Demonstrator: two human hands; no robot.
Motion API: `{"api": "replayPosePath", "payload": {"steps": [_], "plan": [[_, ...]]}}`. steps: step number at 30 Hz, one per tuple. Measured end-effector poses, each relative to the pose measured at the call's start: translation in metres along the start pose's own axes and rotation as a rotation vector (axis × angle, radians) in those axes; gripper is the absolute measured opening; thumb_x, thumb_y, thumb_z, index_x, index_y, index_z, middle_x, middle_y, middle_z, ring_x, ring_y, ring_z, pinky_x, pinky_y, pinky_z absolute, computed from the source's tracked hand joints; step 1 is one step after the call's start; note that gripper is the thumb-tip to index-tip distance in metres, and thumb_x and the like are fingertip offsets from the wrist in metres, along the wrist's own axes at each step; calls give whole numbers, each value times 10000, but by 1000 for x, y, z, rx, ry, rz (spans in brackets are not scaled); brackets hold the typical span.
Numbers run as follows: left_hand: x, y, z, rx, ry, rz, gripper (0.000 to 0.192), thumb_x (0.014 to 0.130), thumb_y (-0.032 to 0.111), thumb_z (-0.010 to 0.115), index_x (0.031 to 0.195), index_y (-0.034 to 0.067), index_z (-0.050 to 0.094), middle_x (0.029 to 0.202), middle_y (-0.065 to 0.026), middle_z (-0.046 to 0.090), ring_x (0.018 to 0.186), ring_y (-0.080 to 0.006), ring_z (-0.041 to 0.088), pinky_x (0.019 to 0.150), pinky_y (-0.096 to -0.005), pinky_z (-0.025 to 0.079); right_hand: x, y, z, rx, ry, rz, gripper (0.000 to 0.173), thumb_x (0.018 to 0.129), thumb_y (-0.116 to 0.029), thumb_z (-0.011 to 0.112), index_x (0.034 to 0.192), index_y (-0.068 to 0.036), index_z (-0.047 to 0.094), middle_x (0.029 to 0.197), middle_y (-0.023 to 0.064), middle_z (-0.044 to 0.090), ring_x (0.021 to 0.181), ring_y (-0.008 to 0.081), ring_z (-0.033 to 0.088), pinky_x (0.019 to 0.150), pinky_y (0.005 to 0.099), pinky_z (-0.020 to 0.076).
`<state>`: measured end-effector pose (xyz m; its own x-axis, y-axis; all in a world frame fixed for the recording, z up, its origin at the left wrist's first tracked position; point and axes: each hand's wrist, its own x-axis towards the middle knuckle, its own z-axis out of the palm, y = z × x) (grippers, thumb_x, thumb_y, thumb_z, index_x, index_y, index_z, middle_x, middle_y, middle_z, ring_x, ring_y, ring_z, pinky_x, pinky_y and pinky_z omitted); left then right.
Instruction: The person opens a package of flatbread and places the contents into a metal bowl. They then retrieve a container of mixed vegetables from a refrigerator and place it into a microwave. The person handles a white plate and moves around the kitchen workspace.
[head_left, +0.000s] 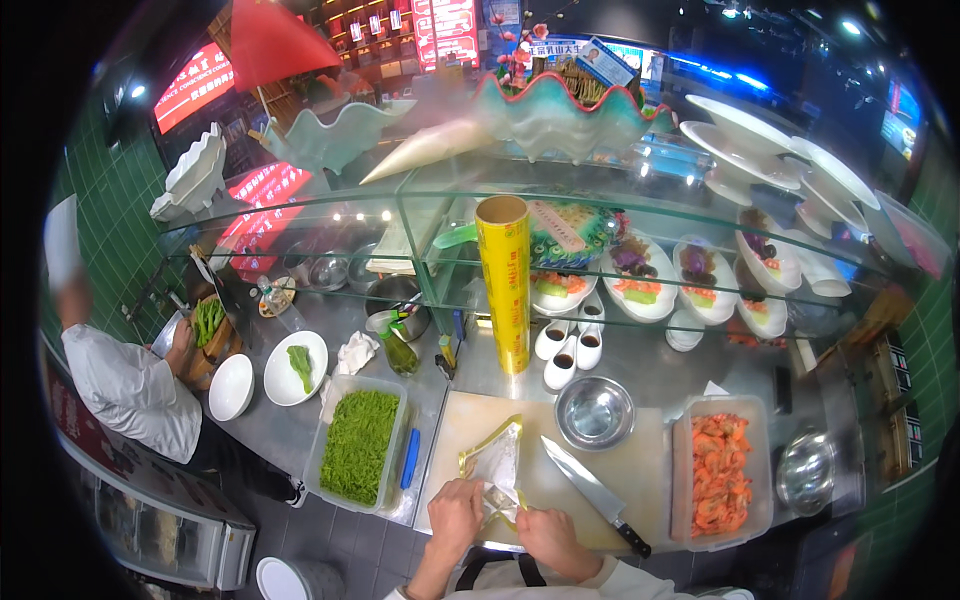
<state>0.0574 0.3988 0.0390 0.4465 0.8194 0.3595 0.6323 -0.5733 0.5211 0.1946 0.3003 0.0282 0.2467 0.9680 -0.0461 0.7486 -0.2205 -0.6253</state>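
My left hand (457, 508) and my right hand (551, 536) both grip a torn plastic packet (495, 461) with yellow edges. The packet lies over the near part of a pale cutting board (600, 427), and something whitish shows at its near end. What exactly it contains I cannot tell. To the right of the packet a chef's knife (581, 476) rests on the board, its black handle at the near edge. A shiny metal bowl (594, 412) stands at the board's far edge, beyond the knife.
Left of the board is a plastic tub (358, 446) of shredded greens; to the right, a tub of cooked shrimp (720, 472). A tall yellow roll of wrap (504, 285) stands before a glass shelf (675, 202). Sauce jugs (561, 364) sit beside it. A co-worker (131, 382) handles green vegetables at far left.
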Motion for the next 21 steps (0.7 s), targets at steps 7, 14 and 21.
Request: {"api": "replayPosePath", "payload": {"steps": [7,14,21], "plan": [[-21,4,8,-197,83,-85,55,824,39,606,834,15,654,752,-137,613,706,-317,596,637,-399,482,-3,0,-18,244,-70,96,425,874,-410,548,725,-15,600,663,210,614,648,418,607,594,483,473],[-20,3,0,-156,6,55,51,809,48,627,848,33,657,801,-118,630,736,-311,606,654,-391,499,27,-3,-45,60,-9,75,556,760,-543,656,758,10,603,634,190,617,662,380,625,611,431,488],[-17,-2,-7,-110,-78,152,35,815,57,633,826,34,657,771,-120,625,726,-305,609,636,-386,498,59,0,-39,70,-488,89,480,859,-389,546,637,31,619,647,229,606,649,416,600,625,465,483]]}}
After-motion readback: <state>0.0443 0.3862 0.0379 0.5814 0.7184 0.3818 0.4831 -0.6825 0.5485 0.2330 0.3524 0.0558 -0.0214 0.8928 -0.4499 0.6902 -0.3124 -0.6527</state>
